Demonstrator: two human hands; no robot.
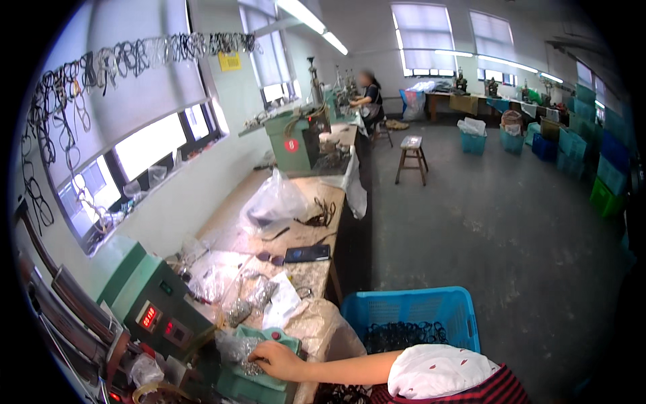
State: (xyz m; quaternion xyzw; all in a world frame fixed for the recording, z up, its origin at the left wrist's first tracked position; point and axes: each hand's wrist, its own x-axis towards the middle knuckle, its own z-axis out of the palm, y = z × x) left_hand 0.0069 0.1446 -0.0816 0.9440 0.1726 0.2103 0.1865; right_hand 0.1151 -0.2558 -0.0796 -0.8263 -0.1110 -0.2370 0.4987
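From my end, the right hand [279, 361] has its fingers bent and bunched close, tips down at some silvery bits [252, 369], can't tell if they've grabbed any. The clear bag [235, 346] is just beside them at the green tray's [288, 340] left edge, long axis slanting roughly toward the hand, green machine [149, 303] further left

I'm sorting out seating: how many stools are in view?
2: a wooden stool stands on the floor, and another stool is under the seated person farther back. Others may be hidden.
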